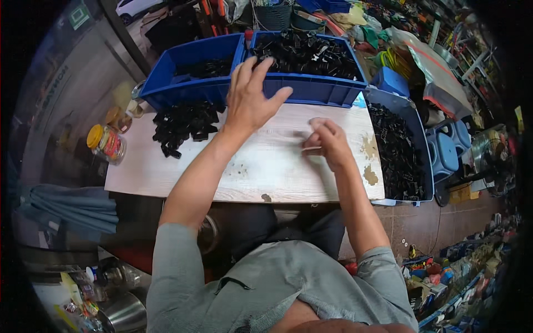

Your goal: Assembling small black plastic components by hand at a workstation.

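- Black plastic-looking parts (305, 53) filled the right blue bin (316, 90); they looked light, stiff and slippery, best pinched singly by their edges.
- Left hand (248, 102), fingers spread and apparently empty, hung at that bin's near left corner, the parts just beyond its fingertips.
- Right hand (330, 144) curled loosely over the table (277, 166); blur hid whether it held anything.

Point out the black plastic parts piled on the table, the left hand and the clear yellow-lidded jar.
Pile of small black plastic parts (184, 123): head view, middle of the heap.
Left hand (249, 102): head view, back of the hand.
Clear yellow-lidded jar (112, 146): head view, its side below the lid.
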Demonstrator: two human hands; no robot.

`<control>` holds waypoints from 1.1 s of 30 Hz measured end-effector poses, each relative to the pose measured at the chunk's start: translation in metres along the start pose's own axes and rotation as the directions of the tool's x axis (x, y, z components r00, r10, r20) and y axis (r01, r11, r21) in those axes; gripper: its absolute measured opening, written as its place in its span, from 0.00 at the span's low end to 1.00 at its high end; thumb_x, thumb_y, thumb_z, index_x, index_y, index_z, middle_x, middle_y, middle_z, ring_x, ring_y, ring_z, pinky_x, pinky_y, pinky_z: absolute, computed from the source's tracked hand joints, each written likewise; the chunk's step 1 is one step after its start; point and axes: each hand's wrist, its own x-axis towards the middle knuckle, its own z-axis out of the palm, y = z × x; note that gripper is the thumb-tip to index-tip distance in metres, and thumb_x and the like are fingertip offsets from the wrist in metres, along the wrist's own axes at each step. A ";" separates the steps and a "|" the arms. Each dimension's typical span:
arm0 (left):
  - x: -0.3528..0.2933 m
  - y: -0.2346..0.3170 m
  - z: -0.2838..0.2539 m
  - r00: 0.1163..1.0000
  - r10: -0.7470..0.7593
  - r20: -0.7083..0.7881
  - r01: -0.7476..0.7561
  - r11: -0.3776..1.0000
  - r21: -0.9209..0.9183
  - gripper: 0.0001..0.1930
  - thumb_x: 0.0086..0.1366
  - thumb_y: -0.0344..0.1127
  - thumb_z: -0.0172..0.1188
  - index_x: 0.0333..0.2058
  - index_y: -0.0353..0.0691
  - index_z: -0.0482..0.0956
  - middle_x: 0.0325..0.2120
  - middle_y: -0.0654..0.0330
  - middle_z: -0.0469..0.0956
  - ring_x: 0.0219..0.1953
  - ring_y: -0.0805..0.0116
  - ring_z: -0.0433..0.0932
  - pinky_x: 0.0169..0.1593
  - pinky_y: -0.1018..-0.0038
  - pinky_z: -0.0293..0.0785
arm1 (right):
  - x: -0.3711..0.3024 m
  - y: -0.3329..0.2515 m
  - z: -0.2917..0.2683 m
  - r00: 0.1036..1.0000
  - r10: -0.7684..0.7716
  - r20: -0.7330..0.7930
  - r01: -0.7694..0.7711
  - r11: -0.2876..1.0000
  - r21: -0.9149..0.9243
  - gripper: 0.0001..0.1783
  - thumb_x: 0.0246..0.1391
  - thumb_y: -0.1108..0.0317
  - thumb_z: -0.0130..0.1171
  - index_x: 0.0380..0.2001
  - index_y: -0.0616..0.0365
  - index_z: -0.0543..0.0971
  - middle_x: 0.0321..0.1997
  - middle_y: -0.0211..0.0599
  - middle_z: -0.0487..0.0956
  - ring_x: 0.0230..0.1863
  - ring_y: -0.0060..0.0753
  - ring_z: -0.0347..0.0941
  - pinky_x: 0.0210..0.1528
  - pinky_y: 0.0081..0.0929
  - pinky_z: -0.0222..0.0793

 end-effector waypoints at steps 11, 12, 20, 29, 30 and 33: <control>0.085 -0.035 0.099 0.908 -0.151 0.390 0.068 0.974 0.218 0.44 0.56 0.71 0.63 0.67 0.57 0.70 0.67 0.43 0.63 0.66 0.37 0.63 0.62 0.42 0.67 | 0.030 0.027 -0.043 0.988 -0.104 -0.113 0.134 0.945 0.297 0.17 0.64 0.65 0.62 0.51 0.62 0.74 0.22 0.33 0.74 0.27 0.39 0.81 0.32 0.41 0.86; 0.087 -0.033 0.104 0.914 -0.146 0.380 0.067 0.975 0.212 0.40 0.56 0.68 0.64 0.65 0.59 0.73 0.67 0.46 0.63 0.65 0.37 0.65 0.61 0.43 0.69 | 0.030 0.028 -0.044 0.988 -0.115 -0.107 0.141 0.946 0.292 0.17 0.64 0.65 0.62 0.51 0.62 0.74 0.22 0.33 0.74 0.28 0.39 0.81 0.32 0.41 0.86; 0.085 -0.045 0.129 0.986 0.036 0.160 -0.076 0.965 0.250 0.28 0.55 0.58 0.64 0.52 0.53 0.83 0.57 0.51 0.73 0.49 0.37 0.75 0.46 0.48 0.80 | 0.039 0.026 -0.044 0.994 -0.092 -0.056 0.104 0.949 0.296 0.15 0.66 0.68 0.57 0.52 0.61 0.73 0.22 0.35 0.73 0.30 0.42 0.81 0.34 0.48 0.86; 0.089 -0.043 0.127 0.966 0.070 0.250 -0.122 0.972 0.201 0.25 0.52 0.57 0.67 0.46 0.54 0.84 0.50 0.50 0.74 0.47 0.39 0.75 0.46 0.49 0.78 | 0.038 0.031 -0.047 0.993 -0.112 -0.037 0.117 0.936 0.332 0.15 0.66 0.66 0.57 0.53 0.60 0.73 0.23 0.36 0.75 0.30 0.41 0.81 0.34 0.50 0.86; 0.086 -0.042 0.128 0.980 0.093 0.176 -0.125 0.977 0.175 0.22 0.51 0.55 0.67 0.42 0.52 0.85 0.47 0.52 0.75 0.45 0.40 0.75 0.43 0.50 0.78 | 0.037 0.031 -0.047 0.990 -0.136 -0.043 0.143 0.932 0.334 0.15 0.67 0.66 0.57 0.53 0.60 0.73 0.23 0.36 0.76 0.30 0.41 0.81 0.35 0.51 0.87; 0.083 -0.043 0.125 0.984 0.121 0.130 -0.138 0.982 0.125 0.16 0.52 0.48 0.67 0.37 0.48 0.85 0.46 0.54 0.75 0.45 0.42 0.75 0.40 0.52 0.79 | 0.037 0.026 -0.043 0.992 -0.104 -0.064 0.120 0.933 0.339 0.15 0.66 0.66 0.59 0.52 0.60 0.74 0.22 0.38 0.76 0.28 0.40 0.81 0.34 0.48 0.86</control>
